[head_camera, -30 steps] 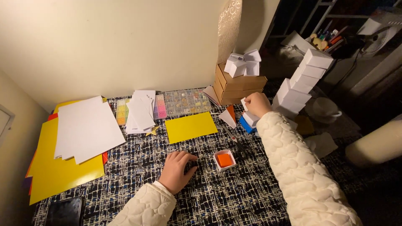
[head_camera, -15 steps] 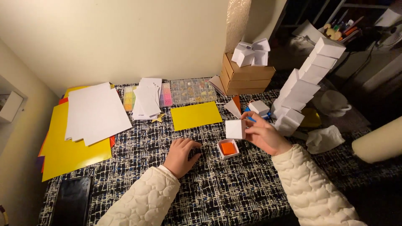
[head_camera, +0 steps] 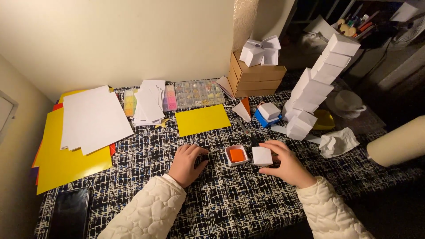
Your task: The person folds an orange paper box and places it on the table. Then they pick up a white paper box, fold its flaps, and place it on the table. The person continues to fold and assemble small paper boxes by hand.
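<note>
My right hand (head_camera: 287, 164) grips a small white folded paper box (head_camera: 262, 156) resting on the patterned black-and-white tabletop (head_camera: 230, 199). Just left of it sits an open white paper box with an orange inside (head_camera: 236, 155). My left hand (head_camera: 186, 163) lies flat on the table, fingers loosely curled, holding nothing, a short gap left of the orange box. Scissors (head_camera: 248, 132) lie just behind the two boxes.
A leaning stack of white paper boxes (head_camera: 316, 86) rises at the right, next to a white box on blue paper (head_camera: 268, 112). Cardboard box (head_camera: 256, 79), bead organiser (head_camera: 198, 93), yellow sheet (head_camera: 202, 119), white paper piles (head_camera: 95, 119), phone (head_camera: 69, 214), crumpled paper (head_camera: 338, 141).
My right hand came back from the far box stack toward me with a white box and set it down beside the orange one. The left hand stayed put.
</note>
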